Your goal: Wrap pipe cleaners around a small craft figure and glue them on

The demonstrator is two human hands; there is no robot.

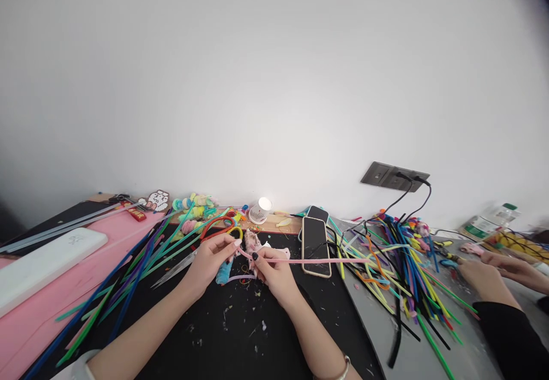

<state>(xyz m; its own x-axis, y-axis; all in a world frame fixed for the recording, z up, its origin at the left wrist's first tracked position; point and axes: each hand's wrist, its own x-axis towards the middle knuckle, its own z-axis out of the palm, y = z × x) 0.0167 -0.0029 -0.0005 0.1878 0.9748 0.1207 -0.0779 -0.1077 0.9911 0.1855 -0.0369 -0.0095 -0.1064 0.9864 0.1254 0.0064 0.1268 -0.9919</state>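
A long pink pipe cleaner (317, 261) runs sideways through both of my hands, its free part stretching right across the phone. Near its left end, my left hand (218, 252) pinches it between thumb and fingertips. Close beside it, my right hand (274, 271) grips the same pipe cleaner, fingers curled, dark polish on a nail. Just behind my hands lies a pinkish fuzzy piece (252, 242), partly covered. A blue fuzzy piece (223, 272) sits below my left fingers. Scissors with orange-red handles (218, 225) lie behind my left hand, blades pointing left.
Loose pipe cleaners (141, 265) spread on the left, with another pile (407, 265) on the right. A phone (316, 245), a paper cup (260, 210) and a white case (51, 265) lie around. A co-worker's hands (484, 277) work at far right, near a plastic bottle (491, 221).
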